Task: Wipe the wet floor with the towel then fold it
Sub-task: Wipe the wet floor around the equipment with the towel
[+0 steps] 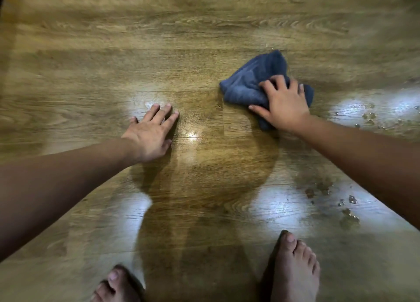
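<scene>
Bare feet [293,270] nearest, right hand [284,104] grip bunching crumpled dark-blue towel [247,81], left hand [151,133] flat on floor [204,29]

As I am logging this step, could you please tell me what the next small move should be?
Probably slide the towel, bunched under the right hand, rightward to the water drops beading on the floor; the left hand lies flat as a brace.
</scene>
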